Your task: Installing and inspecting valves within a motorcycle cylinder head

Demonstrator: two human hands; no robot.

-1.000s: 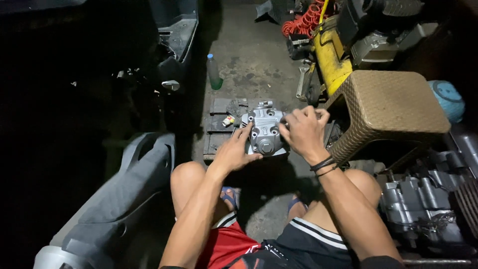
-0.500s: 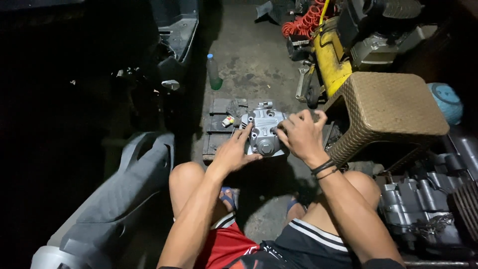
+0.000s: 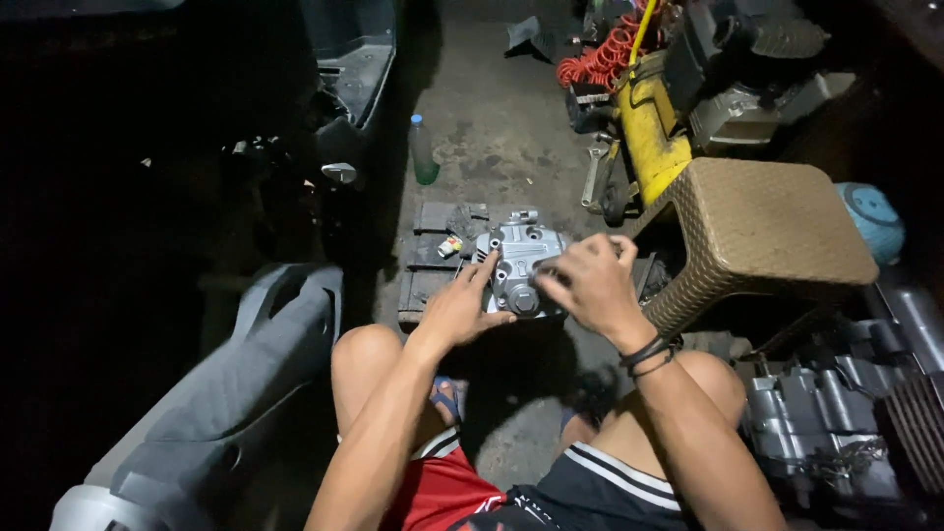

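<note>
A grey cast-metal engine part (image 3: 519,258) rests on a small dark wooden pallet (image 3: 425,258) on the floor in front of my knees. My left hand (image 3: 457,310) presses against its lower left side, fingers spread along the edge. My right hand (image 3: 587,285) lies over its right side with fingers curled on the casting, partly hiding it. A black band circles my right wrist. Small bits, one white and red, lie on the pallet just left of the part.
A brown woven stool (image 3: 762,231) stands right of my hands. Beyond it are a yellow machine (image 3: 649,128) and an orange coiled hose (image 3: 602,61). A green bottle (image 3: 423,152) stands farther off. Grey scooter bodywork (image 3: 226,383) lies left; an engine block (image 3: 836,423) sits right.
My right hand has shifted a little left and down over the engine part. My left hand stays against its left side. The part itself has barely moved.
</note>
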